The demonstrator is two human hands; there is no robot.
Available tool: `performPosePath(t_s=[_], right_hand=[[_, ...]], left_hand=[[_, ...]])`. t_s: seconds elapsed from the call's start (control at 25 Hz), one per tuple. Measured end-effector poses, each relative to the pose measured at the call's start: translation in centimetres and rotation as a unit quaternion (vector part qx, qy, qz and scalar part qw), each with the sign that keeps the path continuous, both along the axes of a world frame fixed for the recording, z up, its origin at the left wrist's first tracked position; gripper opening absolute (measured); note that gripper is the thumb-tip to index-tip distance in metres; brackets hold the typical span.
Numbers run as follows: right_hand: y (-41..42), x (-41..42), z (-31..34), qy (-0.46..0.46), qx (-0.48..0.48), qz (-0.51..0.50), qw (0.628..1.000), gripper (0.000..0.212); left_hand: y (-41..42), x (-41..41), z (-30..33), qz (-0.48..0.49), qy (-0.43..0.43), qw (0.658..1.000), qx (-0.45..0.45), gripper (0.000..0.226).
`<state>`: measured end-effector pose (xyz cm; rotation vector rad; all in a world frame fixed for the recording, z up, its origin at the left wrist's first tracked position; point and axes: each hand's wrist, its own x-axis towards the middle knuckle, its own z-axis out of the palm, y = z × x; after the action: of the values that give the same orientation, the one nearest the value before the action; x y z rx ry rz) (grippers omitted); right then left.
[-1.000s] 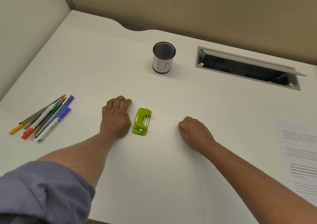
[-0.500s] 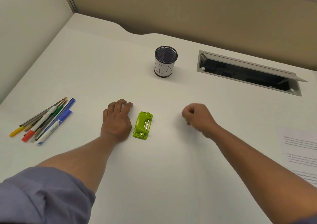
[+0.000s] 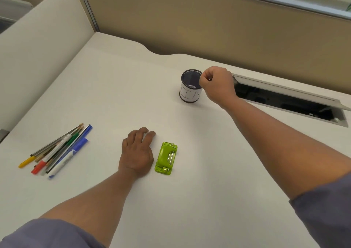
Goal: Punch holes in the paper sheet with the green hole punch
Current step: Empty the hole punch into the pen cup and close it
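Resting flat on the white desk [image 3: 190,200], my left hand [image 3: 137,153] lies palm down with loose fingers and holds nothing, just beside the green hole punch [image 3: 166,158]. My right hand [image 3: 218,85] is up by the rim of the black mesh cup [image 3: 190,88], curled shut with fingertips pinched, and I cannot tell if something tiny is in them. A bunch of pens [image 3: 57,151] lies well off to my left.
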<state>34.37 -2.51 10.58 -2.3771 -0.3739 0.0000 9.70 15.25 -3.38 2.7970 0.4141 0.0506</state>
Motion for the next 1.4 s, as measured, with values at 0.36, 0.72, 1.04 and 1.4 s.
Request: performPosePath(t_s=[0.36, 0.72, 1.04, 1.4], right_hand=[[1.4, 3.2, -2.1, -0.014, -0.086, 0.023, 0.996, 0.019], [1.1, 3.1, -2.6, -0.001, -0.040, 0.019, 0.999, 0.024], [1.4, 2.0, -2.4, 0.022, 0.094, -0.057, 0.994, 0.031], [-0.6, -6.0, -3.8, 0.114, 0.213, -0.073, 0.968, 0.023]], left_hand=[[0.0, -0.1, 0.4, -0.003, 0.025, 1.000, -0.003, 0.057], [0.0, -0.1, 0.4, -0.001, 0.017, 1.000, -0.006, 0.056], [0.0, -0.1, 0.3, -0.001, 0.012, 1.000, -0.016, 0.057], [-0.1, -0.2, 0.1, -0.002, -0.006, 1.000, -0.009, 0.056]])
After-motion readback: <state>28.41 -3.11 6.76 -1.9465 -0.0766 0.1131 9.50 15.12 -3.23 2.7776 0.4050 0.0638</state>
